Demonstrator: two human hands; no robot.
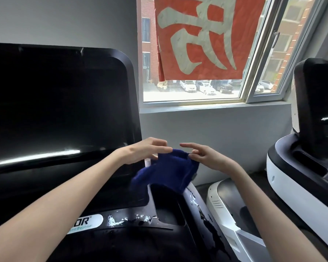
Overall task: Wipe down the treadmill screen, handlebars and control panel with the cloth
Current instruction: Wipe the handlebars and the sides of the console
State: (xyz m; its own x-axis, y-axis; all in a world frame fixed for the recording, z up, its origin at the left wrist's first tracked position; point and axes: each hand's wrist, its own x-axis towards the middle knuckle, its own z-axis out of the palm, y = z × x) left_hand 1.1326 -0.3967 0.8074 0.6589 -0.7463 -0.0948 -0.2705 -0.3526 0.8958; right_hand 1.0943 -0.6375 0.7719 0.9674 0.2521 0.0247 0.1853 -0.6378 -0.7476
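**Both hands on the cloth, held in the air off the screen's right edge**

From my remote seat I read the grip first. My left hand (pixel 148 150) pinches the upper left edge of the dark blue fabric cloth (pixel 169 171), thumb under and fingers reaching over it, though motion blur softens the fingertips. My right hand (pixel 206 157) has its grip clamped on the upper right corner, thumb against a curled finger, while the index finger points left above the fabric. The two hands are near each other, and the cloth hangs bunched between and below them.

The cloth touches nothing that I can make out. It hangs in front of the lower right corner of the large black glossy treadmill screen (pixel 55 110) and above the rectangular black side pocket (pixel 167 201). Below the screen lies the black control panel (pixel 150 242), carrying a white oval label (pixel 85 222) and flaky white patches (pixel 129 219) beside it.

Further out, a window (pixel 193 103) shows a red banner with a pale character (pixel 206 35) and parked cars (pixel 206 87). At far right stands a white-and-black neighbouring machine (pixel 301 176).
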